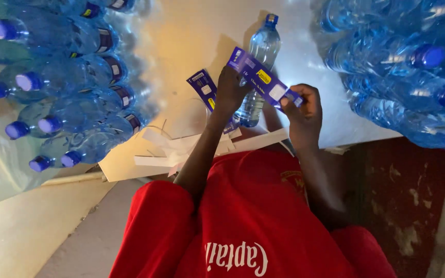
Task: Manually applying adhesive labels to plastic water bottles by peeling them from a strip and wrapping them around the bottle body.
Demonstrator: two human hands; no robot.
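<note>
We see both hands raised over a pale table point(191, 36), holding one blue label strip point(263, 80) between them. The left hand point(231, 90) pinches the strip's upper end, at about 11 o'clock from its middle, fingers closed on the edge. The right hand point(305, 110) grips the lower end at about 4 o'clock, thumb and fingers closed over it. The strip runs tilted, from upper left down to lower right, and carries a yellow patch and a white patch.

Behind the strip a clear water bottle point(258, 67) with a blue cap lies on the table, cap toward 12 o'clock; we cannot tell whether the strip touches it. Just at 9 o'clock from the left hand another blue label point(203, 88) shows, partly hidden by the wrist. Below the hands, toward 7 o'clock, white backing strips point(171, 149) lie in a loose heap near the table's edge.

At 9 o'clock a pile of blue bottles point(63, 87) lies stacked, caps pointing left, labels showing on their necks. At 3 o'clock a second pile of bottles point(413, 67) fills the corner. At 6 o'clock we see the person's red clothing point(253, 221).
</note>
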